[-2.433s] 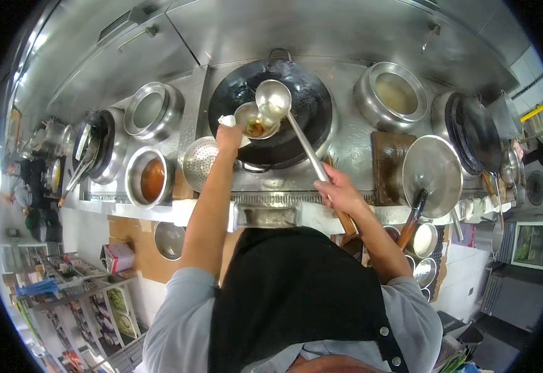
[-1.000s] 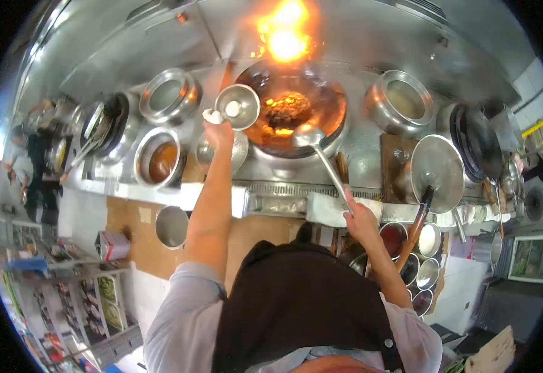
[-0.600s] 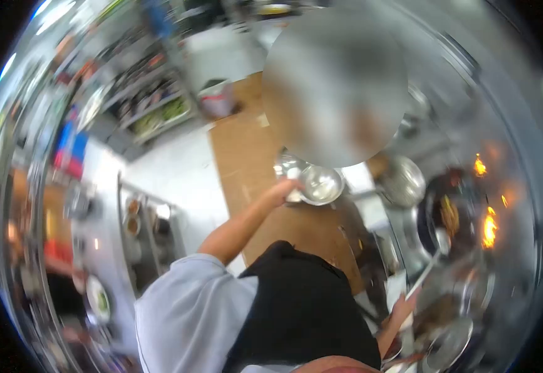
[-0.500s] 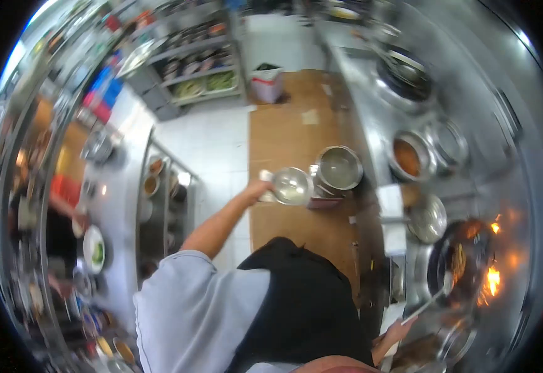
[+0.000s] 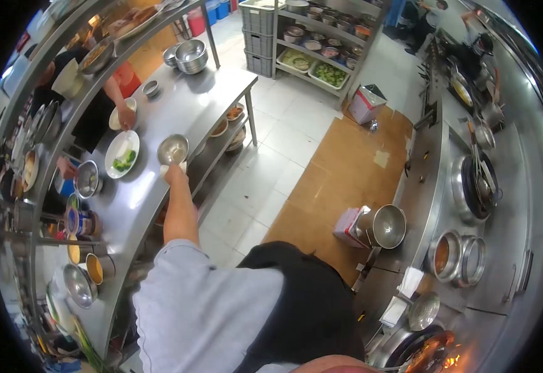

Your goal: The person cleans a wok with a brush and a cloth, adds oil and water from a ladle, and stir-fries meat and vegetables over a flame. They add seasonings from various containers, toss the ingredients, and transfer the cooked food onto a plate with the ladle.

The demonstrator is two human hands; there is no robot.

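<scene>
My left hand reaches out over a long steel counter and grips a small steel bowl together with a white cloth. The bowl sits at the counter's surface, next to a white plate with greens. My right hand is out of sight, behind my body at the lower right. The flaming wok shows at the bottom right edge.
Another person's hand holds a white cup across the counter. Steel bowls, sauce tins and a small bowl crowd the counter. A steel pot stands on the cardboard-covered floor. Stove line with pots runs along the right.
I have turned from the flaming wok to the counter behind me. My left hand carried the emptied steel bowl across and down to the counter. The ladle and right hand left view.
</scene>
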